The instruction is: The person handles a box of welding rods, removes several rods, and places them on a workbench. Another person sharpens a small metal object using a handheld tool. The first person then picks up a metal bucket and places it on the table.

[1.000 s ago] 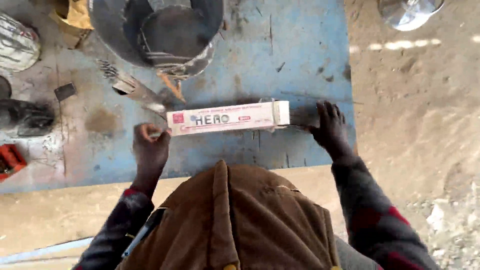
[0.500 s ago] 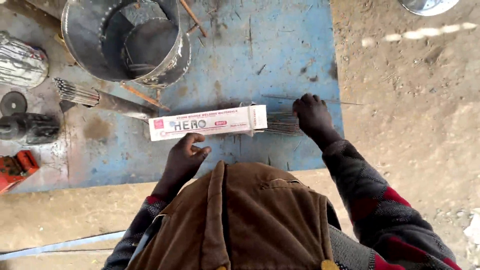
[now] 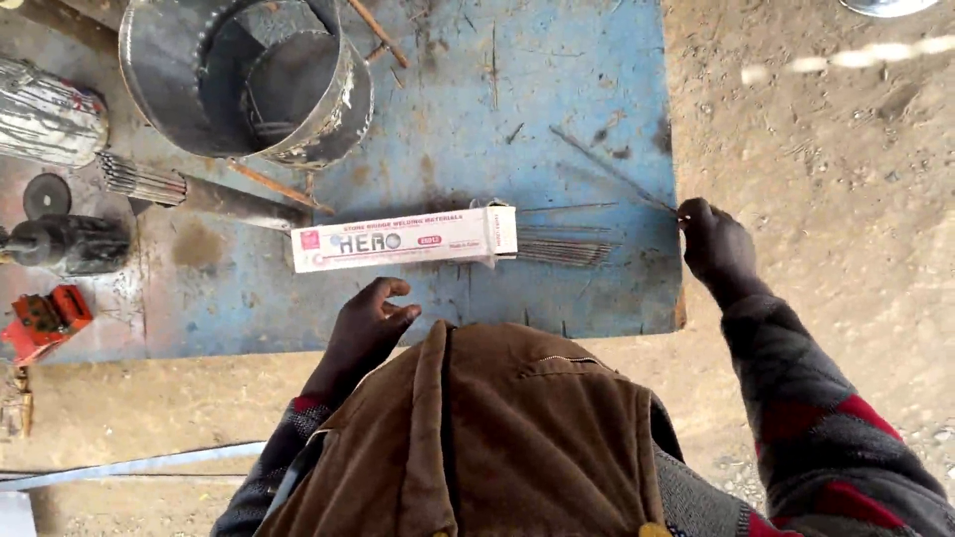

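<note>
Head view: right hand (image 3: 716,244) sits at the right edge of the blue metal sheet (image 3: 587,89), fingertips pinched on the end of a thin welding rod (image 3: 609,169) that runs diagonally far-left across the sheet. Left hand (image 3: 370,323) hovers just near of the long white carton (image 3: 403,239), fingers loosely curled and apart, holding nothing, not touching the carton. Carton lies flat, mid-sheet, lengthwise left-right; right end open, with a bundle of rods (image 3: 562,249) sticking out toward the right hand. Far-left: steel cylinder (image 3: 244,75) upright on the sheet. Left of the sheet: dark angle grinder (image 3: 65,244), loose black disc (image 3: 47,194), small red tool (image 3: 45,318), probably a clamp, too small to tell. Brown jacket (image 3: 487,438) fills the near centre.
</note>
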